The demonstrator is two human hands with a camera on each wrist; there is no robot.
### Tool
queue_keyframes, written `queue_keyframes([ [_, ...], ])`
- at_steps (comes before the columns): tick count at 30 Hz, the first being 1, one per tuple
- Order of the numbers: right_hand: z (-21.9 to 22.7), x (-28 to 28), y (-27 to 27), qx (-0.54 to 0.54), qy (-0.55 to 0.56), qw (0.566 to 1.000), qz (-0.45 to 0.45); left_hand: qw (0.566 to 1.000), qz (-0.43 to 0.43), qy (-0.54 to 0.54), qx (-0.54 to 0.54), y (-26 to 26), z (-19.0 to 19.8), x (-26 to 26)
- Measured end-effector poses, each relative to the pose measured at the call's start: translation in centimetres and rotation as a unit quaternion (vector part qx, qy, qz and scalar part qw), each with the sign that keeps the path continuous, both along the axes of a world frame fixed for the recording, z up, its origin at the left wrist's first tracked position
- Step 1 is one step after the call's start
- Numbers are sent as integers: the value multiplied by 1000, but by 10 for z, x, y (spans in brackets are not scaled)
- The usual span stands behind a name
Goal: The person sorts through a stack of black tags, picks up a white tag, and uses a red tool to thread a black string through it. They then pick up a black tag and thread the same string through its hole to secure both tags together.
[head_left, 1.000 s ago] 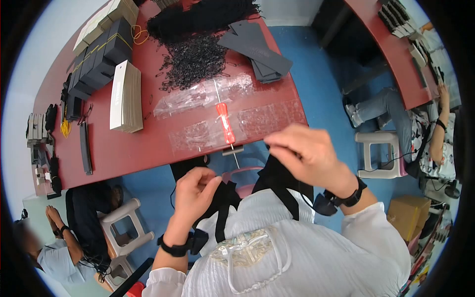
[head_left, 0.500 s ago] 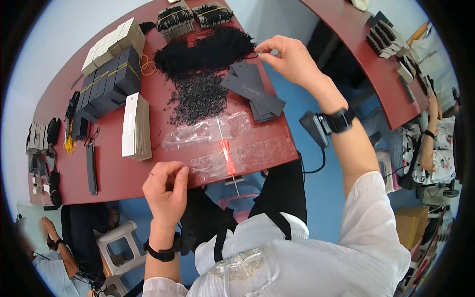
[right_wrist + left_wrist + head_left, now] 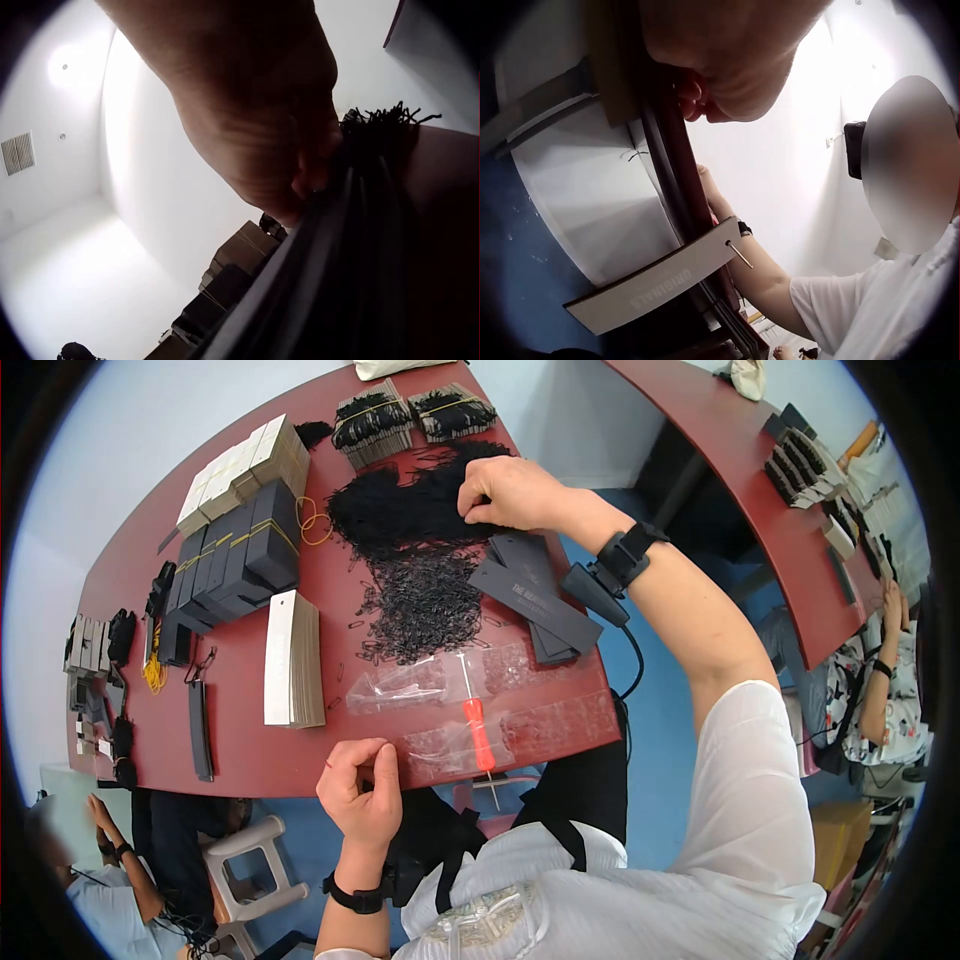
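My right hand (image 3: 515,493) is over the pile of black strings (image 3: 385,515), its thumb and fingertips pinched together at the strings. In the right wrist view the fingers (image 3: 313,176) meet the black strings (image 3: 375,225). My left hand (image 3: 362,790) hovers by the table's front edge, fingers loosely curled, with nothing visible in it. To its right, a red-handled tool (image 3: 478,735) lies under clear tape, its metal rod jutting past the edge. From that rod (image 3: 740,255) a pale tag (image 3: 660,289) marked ORIGINALS hangs by its hole.
Small black pins (image 3: 425,605) lie heaped before the strings, dark tags (image 3: 535,600) right of them. A pale tag stack (image 3: 292,660), banded dark stacks (image 3: 235,565) and a dark strip (image 3: 200,730) are on the left. People sit at both sides.
My right hand, which was over the lap and then at the strings' right end, has moved left over them. My left hand has moved left, then slightly right and down. The head view has shifted.
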State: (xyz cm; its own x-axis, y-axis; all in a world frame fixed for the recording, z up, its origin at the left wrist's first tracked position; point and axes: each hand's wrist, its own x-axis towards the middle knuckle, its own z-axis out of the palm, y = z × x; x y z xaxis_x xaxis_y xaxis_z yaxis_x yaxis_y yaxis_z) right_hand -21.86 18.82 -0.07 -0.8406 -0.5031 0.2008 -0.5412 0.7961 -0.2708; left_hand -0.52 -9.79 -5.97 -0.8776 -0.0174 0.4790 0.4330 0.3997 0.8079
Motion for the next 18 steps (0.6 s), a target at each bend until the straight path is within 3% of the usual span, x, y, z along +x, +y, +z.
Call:
queue_keyframes([
  [4,-9,-8,5,-91,23,995,23,999,3,22,-28,1,2,0],
  [9,0,-6,11,-127,95,986,43,998,4,45,-49,3,7,0],
  [11,16,3,8,-212,-96,971,-60,999,-19,7,-44,2,8,2],
  [12,20,6,7,-161,-46,985,-36,999,-18,9,-43,1,8,3],
  [15,29,12,4,-221,-97,969,-49,999,-25,-15,-15,1,5,2],
  [18,35,12,6,-183,-78,978,-56,999,-28,-26,4,0,3,4],
])
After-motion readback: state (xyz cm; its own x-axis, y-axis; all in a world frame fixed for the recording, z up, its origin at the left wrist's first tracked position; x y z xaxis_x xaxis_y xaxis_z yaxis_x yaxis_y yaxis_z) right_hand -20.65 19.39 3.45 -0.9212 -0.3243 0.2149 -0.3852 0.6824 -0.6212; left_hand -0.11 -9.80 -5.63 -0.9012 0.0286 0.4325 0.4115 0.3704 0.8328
